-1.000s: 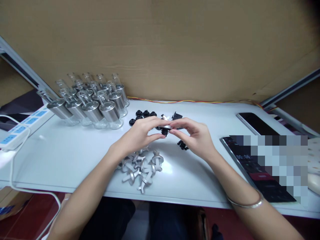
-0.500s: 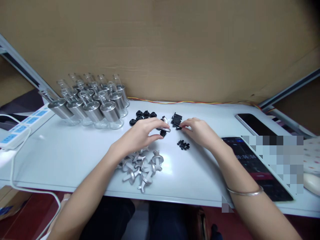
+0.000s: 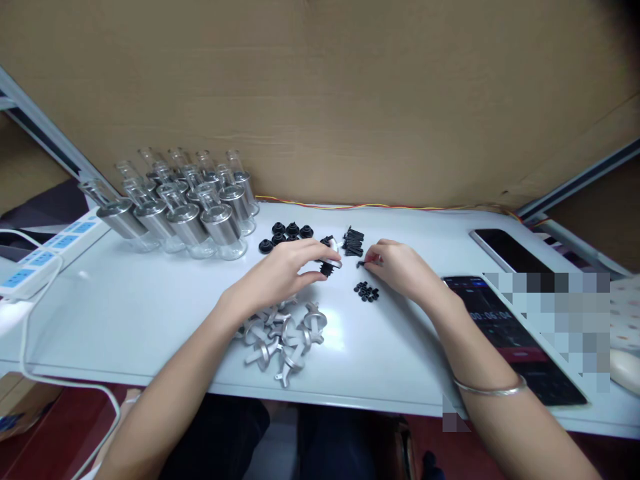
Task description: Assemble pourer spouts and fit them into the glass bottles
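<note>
One silver-and-black stopper, held in the left hand over the table
Parted thumb and fingers grip its side, apparently leaving the upper end clear. The right hand pinches a slim black piece, fingertips nearly together. Black rods and small caps lie nearby in separate clusters, likely for easy reach; bottles stand farther left.

On the table, bottles stand at far left; pourers lie at near centre, stoppers beyond them. Right of the stoppers lie rods, with caps nearer. Two phones lie right.
</note>
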Tool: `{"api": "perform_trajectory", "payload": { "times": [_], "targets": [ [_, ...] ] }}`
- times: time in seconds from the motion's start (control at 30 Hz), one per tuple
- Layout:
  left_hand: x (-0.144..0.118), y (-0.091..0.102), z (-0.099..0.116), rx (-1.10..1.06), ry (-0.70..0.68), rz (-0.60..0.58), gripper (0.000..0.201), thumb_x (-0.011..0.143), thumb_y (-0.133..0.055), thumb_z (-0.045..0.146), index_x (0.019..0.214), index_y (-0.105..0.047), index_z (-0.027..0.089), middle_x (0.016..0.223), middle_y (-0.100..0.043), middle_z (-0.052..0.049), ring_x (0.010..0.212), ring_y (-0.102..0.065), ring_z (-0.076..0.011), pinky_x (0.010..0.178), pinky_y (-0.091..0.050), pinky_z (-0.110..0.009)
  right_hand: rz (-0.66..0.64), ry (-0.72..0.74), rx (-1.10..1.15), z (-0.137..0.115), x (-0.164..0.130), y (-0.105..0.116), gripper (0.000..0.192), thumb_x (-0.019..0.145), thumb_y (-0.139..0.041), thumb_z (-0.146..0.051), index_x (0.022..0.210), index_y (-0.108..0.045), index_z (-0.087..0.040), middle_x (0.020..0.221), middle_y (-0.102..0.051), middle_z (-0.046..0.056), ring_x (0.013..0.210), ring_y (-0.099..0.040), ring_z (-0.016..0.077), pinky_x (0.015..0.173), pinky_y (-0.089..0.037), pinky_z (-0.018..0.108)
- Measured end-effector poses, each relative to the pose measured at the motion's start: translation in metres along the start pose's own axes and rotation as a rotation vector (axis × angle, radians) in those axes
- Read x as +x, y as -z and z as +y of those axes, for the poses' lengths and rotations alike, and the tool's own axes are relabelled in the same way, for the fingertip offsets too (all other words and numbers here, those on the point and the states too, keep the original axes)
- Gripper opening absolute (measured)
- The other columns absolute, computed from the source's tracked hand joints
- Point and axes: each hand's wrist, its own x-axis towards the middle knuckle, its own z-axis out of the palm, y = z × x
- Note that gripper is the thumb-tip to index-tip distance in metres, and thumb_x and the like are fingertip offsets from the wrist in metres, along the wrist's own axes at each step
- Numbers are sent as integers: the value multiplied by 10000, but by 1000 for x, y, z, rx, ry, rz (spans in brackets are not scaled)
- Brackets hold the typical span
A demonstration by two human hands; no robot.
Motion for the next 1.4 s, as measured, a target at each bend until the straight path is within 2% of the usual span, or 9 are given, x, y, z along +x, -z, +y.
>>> {"api": "perform_trajectory", "payload": {
  "times": [0.07,0.17,0.3,0.47,0.57,1.0,1.17,1.3,1.4],
  "targets": [
    [0,0,-1,7,5,-8,241,851,-612,90,1077,-622,171,1098,-668,-65,1022,-637,-168,906,-493,-303,45,-19,102,-3,0,3,119,785,-573,-96,720,-634,-175,773,-658,52,675,-587,194,642,-409,290],
    [-1,-1,-2,29,4,-21,240,854,-605,90,1073,-626,185,1137,-636,-77,1049,-629,-183,913,-495,-324,155,-27,468,-11,0,7,73,773,-622,-202,702,-621,-183,709,-661,31,643,-584,177,640,-430,291],
    [-2,-4,-2,23,-6,-51,251,861,-596,97,1092,-625,191,1177,-608,-86,1063,-620,-185,917,-495,-333,257,27,977,-25,-4,11,263,693,-733,-423,701,-618,-186,713,-651,36,615,-553,156,576,-440,280],
    [-1,-8,1,-6,4,-91,270,863,-588,88,1112,-627,184,1150,-621,-85,1022,-630,-174,901,-497,-319,249,5,1255,-36,-8,13,279,604,-829,-373,676,-637,-185,645,-593,-5,512,-436,89,486,-359,237],
    [-1,-9,2,-17,3,-100,275,871,-581,99,1125,-626,194,1126,-632,-76,1010,-632,-174,894,-496,-316,198,13,1306,-38,-9,13,272,596,-841,-354,705,-662,-180,566,-540,-32,483,-415,82,473,-344,233],
    [0,-12,-1,21,-76,-36,259,887,-551,107,1120,-619,198,1087,-624,-73,978,-624,-166,868,-519,-329,131,-3,1309,-40,-10,15,336,597,-848,-411,706,-639,-172,550,-539,-40,465,-415,77,466,-349,236],
    [-1,-11,1,89,-84,16,234,888,-566,155,1110,-617,211,1159,-537,-95,1107,-557,-204,928,-508,-382,116,36,1318,-39,-11,15,320,615,-843,-390,689,-622,-171,521,-526,-48,459,-428,76,462,-349,223],
    [-2,-13,1,123,-78,46,241,894,-557,166,1125,-602,218,1324,-418,-126,1252,-473,-245,1015,-467,-457,137,51,1316,-39,-10,14,316,625,-840,-384,701,-618,-173,551,-550,-42,463,-439,77,466,-362,223],
    [-3,-14,0,96,-76,42,236,908,-530,156,1128,-585,221,1374,-408,-127,1274,-482,-248,1024,-471,-474,141,48,1324,-40,-10,14,330,619,-846,-392,711,-613,-176,565,-547,-41,468,-446,80,474,-373,227]
  ]
}}
